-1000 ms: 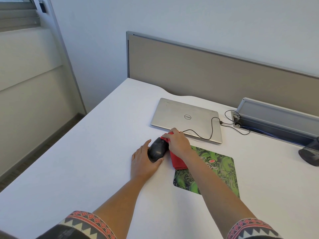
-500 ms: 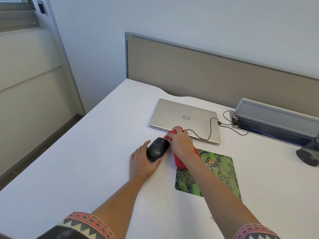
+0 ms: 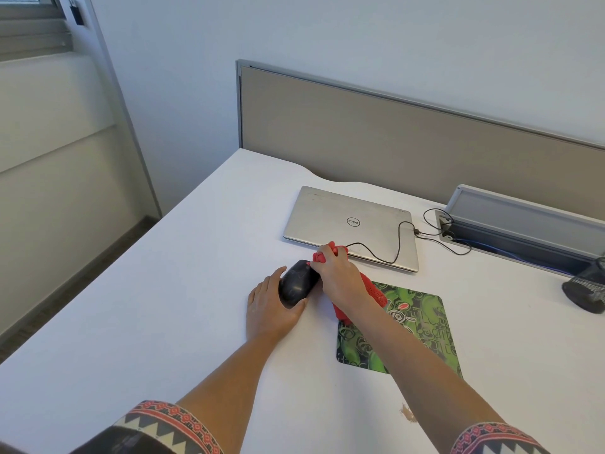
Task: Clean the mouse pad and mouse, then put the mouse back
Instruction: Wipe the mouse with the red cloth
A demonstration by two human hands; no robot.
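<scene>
So the mouse (image 3: 297, 283) is sitting on the bare desk (image 3: 163, 290), just left of the mouse pad (image 3: 415, 332), not on it. The left hand (image 3: 270, 309) is wrapped around its near end, thumb on one side and fingers on the other, pinning it in place. The right hand (image 3: 339, 276) is bunched tight around a red cloth (image 3: 370, 290) and pressing it against the far right side of the mouse.

Compared to a second ago, barely anything has shifted. The cloth hand has slid a touch toward the mouse's front end and the mouse has turned slightly under it, same pinning hold from the left. To me that reads as mid-wipe: the person is working around the mouse body, so the mouse step isn't finished and putting it back on the pad comes later. The loose tail of the cloth drapes over the pad's near-left corner.

Further out there's a closed silver laptop (image 3: 350, 224) with a black cable (image 3: 393, 244) trailing across its lid to an open cable tray (image 3: 523, 231) sunk into the desk; I can see wires in it, nothing else I can make out. At the right edge there's a dark mesh holder (image 3: 587, 290); can't tell what's inside.
</scene>
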